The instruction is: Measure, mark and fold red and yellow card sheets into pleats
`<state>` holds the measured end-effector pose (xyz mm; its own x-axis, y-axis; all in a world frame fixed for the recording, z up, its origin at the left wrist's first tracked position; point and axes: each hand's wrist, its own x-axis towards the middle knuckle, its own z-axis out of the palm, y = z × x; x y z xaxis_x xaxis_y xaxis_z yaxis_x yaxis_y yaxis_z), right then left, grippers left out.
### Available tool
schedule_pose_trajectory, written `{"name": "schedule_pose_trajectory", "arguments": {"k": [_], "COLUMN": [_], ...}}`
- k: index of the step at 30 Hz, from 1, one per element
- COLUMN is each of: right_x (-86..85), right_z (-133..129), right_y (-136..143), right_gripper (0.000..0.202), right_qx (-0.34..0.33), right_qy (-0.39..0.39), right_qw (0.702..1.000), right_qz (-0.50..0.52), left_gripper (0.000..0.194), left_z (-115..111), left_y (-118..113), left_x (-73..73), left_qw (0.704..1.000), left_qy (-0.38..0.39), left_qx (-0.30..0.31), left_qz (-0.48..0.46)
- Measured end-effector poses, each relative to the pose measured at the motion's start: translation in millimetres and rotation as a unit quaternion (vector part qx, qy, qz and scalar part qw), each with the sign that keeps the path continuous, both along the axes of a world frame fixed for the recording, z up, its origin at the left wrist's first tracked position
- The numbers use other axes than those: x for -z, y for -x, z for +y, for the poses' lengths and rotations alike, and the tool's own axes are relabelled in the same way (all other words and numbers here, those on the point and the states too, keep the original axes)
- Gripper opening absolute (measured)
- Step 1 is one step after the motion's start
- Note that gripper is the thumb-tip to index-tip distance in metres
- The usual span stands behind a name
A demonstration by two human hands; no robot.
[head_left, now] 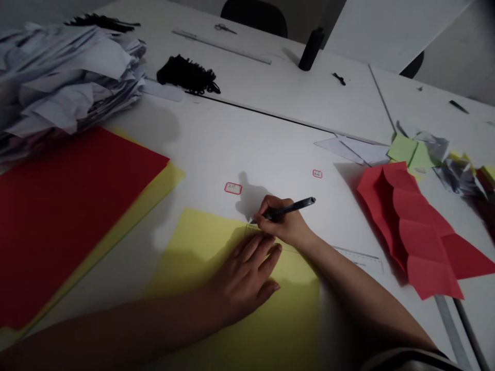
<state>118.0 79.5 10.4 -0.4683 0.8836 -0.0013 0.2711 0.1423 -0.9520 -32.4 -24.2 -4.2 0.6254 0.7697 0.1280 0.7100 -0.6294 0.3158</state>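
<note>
Person seated at a white table [232, 139], dim room, light falling from above. Yellow sheet [216, 247] lies flat in front of them, near edge running out of the bottom of view. Left hand [243, 275] rests palm-down on the sheet, fingers [257, 247] extended and lying close together, thumb out to the side, pressing down on the paper and on the end of a clear ruler [359, 259], which lies across the sheet's upper edge and reaches out to the right past the forearm. Right hand [284, 224] is curled around a dark pen [288, 208], pinched between thumb and first fingers; pen tip is down at the sheet's top edge just beside the ruler, barrel slanting up to the right. The two hands nearly touch. Left of the sheet, well apart: a large red sheet [65, 216] stacked over another yellow one whose margin shows along its right side. Far left, a heap of white paper scraps [65, 72]. To the right, a creased red folded paper [417, 232], with green and white folded pieces behind it. Two small red-bordered labels [233, 188] are stuck on the table above the hands. Farther back: a black tangle [187, 74], a black cylinder [311, 49] standing upright, scissors [225, 28].
</note>
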Motion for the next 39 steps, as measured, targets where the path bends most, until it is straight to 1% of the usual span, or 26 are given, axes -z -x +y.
{"name": "schedule_pose_trajectory", "arguments": {"k": [4, 11, 19, 24, 26, 28, 30, 31, 33, 35, 37, 38, 39], "right_x": [-0.1, -0.8, -2.5, 1.4, 1.3, -4.0, -16.4, -24.7, -42.2, -54.3, -54.8, -50.5, -43.8], "right_z": [-0.2, -0.7, -1.0, -2.2, -1.2, 2.1, 6.6, 8.3, 7.6, -1.1, -17.7, -28.1, -39.0], "right_y": [0.5, 0.7, 0.5, 1.4, 1.2, -1.7, -9.1, -14.6, -28.4, -44.2, -60.3, -68.1, -75.6], "right_gripper": [0.014, 0.013, 0.013, 0.013, 0.014, 0.016, 0.017, 0.018, 0.023, 0.027, 0.021, 0.016, 0.015], "right_qx": [-0.003, -0.006, -0.005, -0.008, 0.006, 0.040, 0.080, 0.095, 0.124, 0.145, 0.139, 0.106, 0.058], "right_qy": [-0.010, -0.026, -0.023, -0.016, 0.008, 0.044, 0.067, 0.064, 0.017, -0.058, -0.123, -0.147, -0.188], "right_qw": [1.000, 1.000, 1.000, 1.000, 1.000, 0.995, 0.983, 0.976, 0.968, 0.971, 0.980, 0.983, 0.979], "right_qz": [-0.013, -0.015, -0.011, -0.005, 0.020, 0.076, 0.150, 0.183, 0.218, 0.181, 0.071, -0.004, -0.050], "left_gripper": [0.054, 0.052, 0.052, 0.053, 0.054, 0.054, 0.054, 0.054, 0.054, 0.052, 0.051, 0.051, 0.052], "left_z": [0.8, 1.9, 1.9, 2.1, 2.1, 1.9, 1.9, 2.0, 2.3, 2.5, 2.1, 1.7, 1.3], "left_y": [-1.0, -1.6, -1.6, -1.6, -1.2, -0.7, -0.4, -0.4, -0.3, -0.2, 0.0, 0.0, -0.3], "left_x": [-1.3, -2.7, -3.0, -3.0, -2.7, -2.4, -2.3, -2.4, -3.2, -4.0, -4.5, -4.4, -4.1], "left_qw": [1.000, 1.000, 1.000, 1.000, 1.000, 1.000, 0.999, 0.999, 0.999, 0.999, 0.999, 0.999, 1.000], "left_qy": [0.017, 0.013, 0.013, 0.015, 0.019, 0.024, 0.031, 0.036, 0.043, 0.043, 0.035, 0.028, 0.019], "left_qx": [0.002, -0.001, 0.002, 0.002, 0.002, 0.003, 0.007, 0.010, 0.014, 0.015, 0.015, 0.013, 0.012], "left_qz": [0.006, -0.006, -0.003, -0.002, -0.004, -0.006, -0.008, -0.007, -0.002, 0.003, 0.008, 0.009, 0.009]}}
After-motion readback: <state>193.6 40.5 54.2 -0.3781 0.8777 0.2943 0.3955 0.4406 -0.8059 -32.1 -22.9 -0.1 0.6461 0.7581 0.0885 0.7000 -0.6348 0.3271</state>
